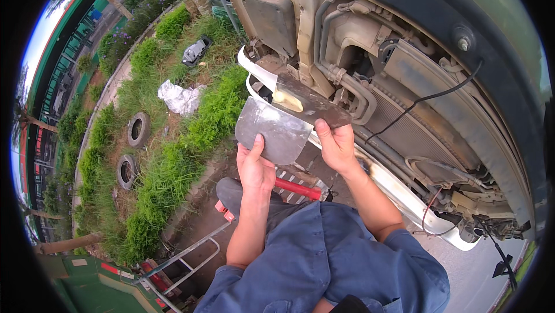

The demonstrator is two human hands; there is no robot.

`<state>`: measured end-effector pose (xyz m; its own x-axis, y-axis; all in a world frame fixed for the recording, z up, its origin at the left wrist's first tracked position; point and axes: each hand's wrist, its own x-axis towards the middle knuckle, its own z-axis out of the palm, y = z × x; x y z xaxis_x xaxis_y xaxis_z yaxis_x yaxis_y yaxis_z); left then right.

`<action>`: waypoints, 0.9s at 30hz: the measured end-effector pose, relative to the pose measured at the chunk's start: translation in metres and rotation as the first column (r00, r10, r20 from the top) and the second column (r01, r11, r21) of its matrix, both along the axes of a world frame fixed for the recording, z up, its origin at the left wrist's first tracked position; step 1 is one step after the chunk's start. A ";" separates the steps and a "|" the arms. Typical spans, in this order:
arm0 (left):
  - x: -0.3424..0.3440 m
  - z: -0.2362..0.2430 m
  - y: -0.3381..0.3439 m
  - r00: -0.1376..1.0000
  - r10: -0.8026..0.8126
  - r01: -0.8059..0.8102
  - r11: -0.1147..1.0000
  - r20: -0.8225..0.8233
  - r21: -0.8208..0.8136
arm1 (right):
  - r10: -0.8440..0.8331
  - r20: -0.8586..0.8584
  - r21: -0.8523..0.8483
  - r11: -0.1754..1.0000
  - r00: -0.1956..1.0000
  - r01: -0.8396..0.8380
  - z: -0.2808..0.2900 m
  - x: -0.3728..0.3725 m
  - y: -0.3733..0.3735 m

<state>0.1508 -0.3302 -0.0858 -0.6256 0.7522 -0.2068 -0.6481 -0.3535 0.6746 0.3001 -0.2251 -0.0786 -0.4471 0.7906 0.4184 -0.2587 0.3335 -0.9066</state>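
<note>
My left hand (257, 165) grips a smooth grey sheet (274, 131) with rounded corners, thumb flat on its upper face. In my right hand (336, 145) is a darker, smeared plate (315, 102), pinched at its near right corner under my thumb. A lump of pale yellow putty (287, 101) lies on the dark plate, close to the grey sheet's far edge. Both sheets are held side by side in front of my chest; whether they touch I cannot tell. My fingers beneath them are mostly hidden.
A vehicle's open front with a radiator (425, 110) and hoses fills the right, above a white bumper (399, 194). A black cable (419, 102) hangs across it. Below me are a red bar (298, 188) and a metal ladder (199, 261). Tyres (139, 129) lie in grass at left.
</note>
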 end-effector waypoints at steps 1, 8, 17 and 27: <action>0.001 0.002 0.001 0.999 -0.039 0.039 0.999 0.008 -0.013 | -0.002 0.005 0.001 1.000 1.000 0.002 0.002 0.001 0.001; 0.013 -0.001 0.005 1.000 0.007 -0.008 0.999 -0.027 -0.034 | 0.179 0.157 0.428 0.874 0.971 -0.231 0.009 0.017 0.010; 0.009 -0.008 0.009 0.988 -0.013 0.004 0.998 -0.152 -0.058 | 0.006 0.523 0.577 0.733 0.852 -0.360 0.016 0.045 0.021; 0.012 0.020 0.009 0.980 -0.005 -0.015 0.995 -0.198 -0.096 | 0.009 0.523 0.543 0.767 0.853 -0.341 -0.001 0.068 0.025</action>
<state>0.1623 -0.3212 -0.0662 -0.6650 0.7316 -0.1500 -0.4968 -0.2834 0.8203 0.3683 -0.2004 -0.0801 -0.8166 0.3342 0.4706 0.0246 0.8347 -0.5502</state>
